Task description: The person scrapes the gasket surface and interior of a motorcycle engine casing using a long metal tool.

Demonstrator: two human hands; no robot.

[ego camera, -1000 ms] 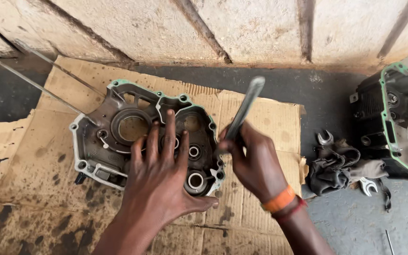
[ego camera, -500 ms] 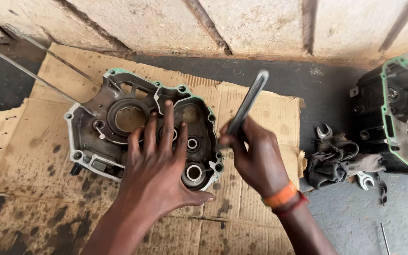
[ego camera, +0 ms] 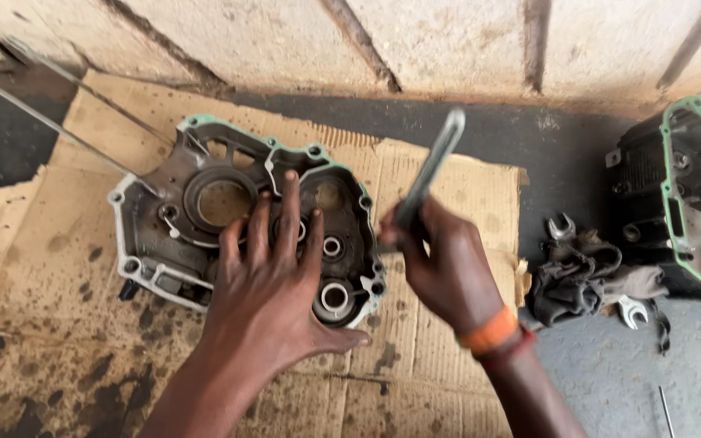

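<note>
A grey metal engine case half with a green gasket rim lies flat on oil-stained cardboard. My left hand presses flat on the case, fingers spread over its middle bores. My right hand, with an orange band at the wrist, grips a flat metal spanner by its lower end. The spanner points up and to the right, with its lower end at the case's right edge.
A second engine case half with a green gasket stands at the right. A dark rag with spanners lies between it and the cardboard. Thin metal rods run across the upper left. A block wall closes the back.
My left hand has stayed pressed on the case. My right hand with the spanner has shifted slightly, and the view has moved a little.
</note>
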